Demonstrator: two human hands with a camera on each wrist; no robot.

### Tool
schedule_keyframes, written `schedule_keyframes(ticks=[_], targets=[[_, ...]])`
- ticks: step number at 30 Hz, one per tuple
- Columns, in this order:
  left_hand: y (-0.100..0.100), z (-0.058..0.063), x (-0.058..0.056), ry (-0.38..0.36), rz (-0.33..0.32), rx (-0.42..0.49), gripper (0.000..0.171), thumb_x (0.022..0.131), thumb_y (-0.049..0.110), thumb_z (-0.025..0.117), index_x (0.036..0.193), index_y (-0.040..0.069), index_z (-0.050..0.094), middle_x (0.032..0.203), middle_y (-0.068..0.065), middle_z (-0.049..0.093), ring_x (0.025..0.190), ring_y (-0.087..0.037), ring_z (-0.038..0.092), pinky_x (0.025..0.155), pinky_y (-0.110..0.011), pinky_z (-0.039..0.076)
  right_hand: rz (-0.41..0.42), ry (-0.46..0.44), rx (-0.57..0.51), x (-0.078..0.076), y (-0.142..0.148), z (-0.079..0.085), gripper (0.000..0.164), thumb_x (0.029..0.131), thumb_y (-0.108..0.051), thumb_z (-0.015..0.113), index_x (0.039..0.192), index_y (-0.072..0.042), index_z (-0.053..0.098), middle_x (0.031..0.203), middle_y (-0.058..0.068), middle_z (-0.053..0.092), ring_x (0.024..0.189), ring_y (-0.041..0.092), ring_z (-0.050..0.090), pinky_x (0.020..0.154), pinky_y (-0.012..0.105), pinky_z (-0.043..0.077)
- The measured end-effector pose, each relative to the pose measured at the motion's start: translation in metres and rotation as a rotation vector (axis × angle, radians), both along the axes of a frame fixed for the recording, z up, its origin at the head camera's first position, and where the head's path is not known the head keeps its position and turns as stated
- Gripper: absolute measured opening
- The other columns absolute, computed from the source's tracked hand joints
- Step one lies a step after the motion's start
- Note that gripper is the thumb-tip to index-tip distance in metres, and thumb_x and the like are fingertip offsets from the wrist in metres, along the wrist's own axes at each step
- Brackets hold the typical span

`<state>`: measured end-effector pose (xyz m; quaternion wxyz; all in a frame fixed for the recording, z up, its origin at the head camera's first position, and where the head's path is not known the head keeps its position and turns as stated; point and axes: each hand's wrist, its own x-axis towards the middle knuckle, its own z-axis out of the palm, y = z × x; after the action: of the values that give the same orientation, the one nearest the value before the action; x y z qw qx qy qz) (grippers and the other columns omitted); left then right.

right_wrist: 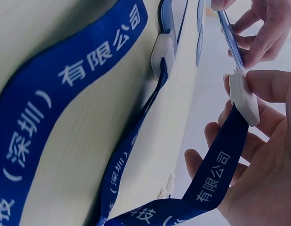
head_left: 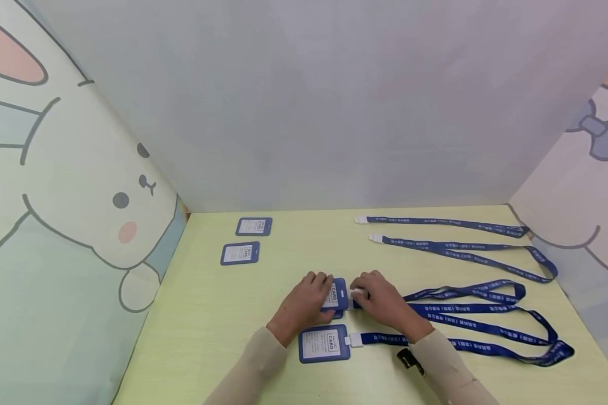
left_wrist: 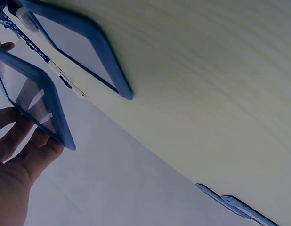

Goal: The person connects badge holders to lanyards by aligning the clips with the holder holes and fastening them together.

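Note:
In the head view, my left hand holds a blue-framed badge holder by its sides, raised over the table. My right hand pinches the white clip of a blue lanyard between thumb and fingers. In the right wrist view this clip is right at the end of the held holder. Partly hidden below it lies a second badge holder. Nearer the front edge lies another badge holder, its slot joined to a white clip on a lanyard.
Two loose badge holders lie at the back left. Toward the back right, two blue lanyards stretch with white clips facing left. A small black item shows by the right sleeve. Printed walls enclose the table.

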<state>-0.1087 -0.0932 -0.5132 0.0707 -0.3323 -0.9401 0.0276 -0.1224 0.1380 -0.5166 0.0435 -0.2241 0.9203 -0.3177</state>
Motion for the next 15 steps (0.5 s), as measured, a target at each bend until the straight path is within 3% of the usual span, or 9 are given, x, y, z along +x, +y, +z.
schedule_keyframes(ticks=[7,15], targets=[[0.0032,0.0004,0.0007,-0.006,-0.014,0.012,0.075,0.093,0.054,0.075,0.146,0.003,0.061,0.133,-0.009,0.065,0.111,-0.020,0.061,0.100,-0.028,0.057,0.004,-0.064,-0.023,0.0001,-0.0008,-0.0003,0.007,0.100,-0.012,0.072,0.105,-0.014,0.077,0.093,-0.009,0.064,0.090,0.013,0.049,0.075,0.031,0.048],[0.0071,0.0028,0.0021,0.000,-0.021,-0.041,0.076,0.094,0.056,0.075,0.147,0.003,0.060,0.133,-0.009,0.065,0.111,-0.020,0.061,0.101,-0.028,0.056,0.004,-0.087,-0.025,0.0009,-0.0012,0.0010,0.007,0.101,-0.011,0.071,0.103,-0.013,0.077,0.091,-0.009,0.063,0.090,0.013,0.049,0.074,0.030,0.047]])
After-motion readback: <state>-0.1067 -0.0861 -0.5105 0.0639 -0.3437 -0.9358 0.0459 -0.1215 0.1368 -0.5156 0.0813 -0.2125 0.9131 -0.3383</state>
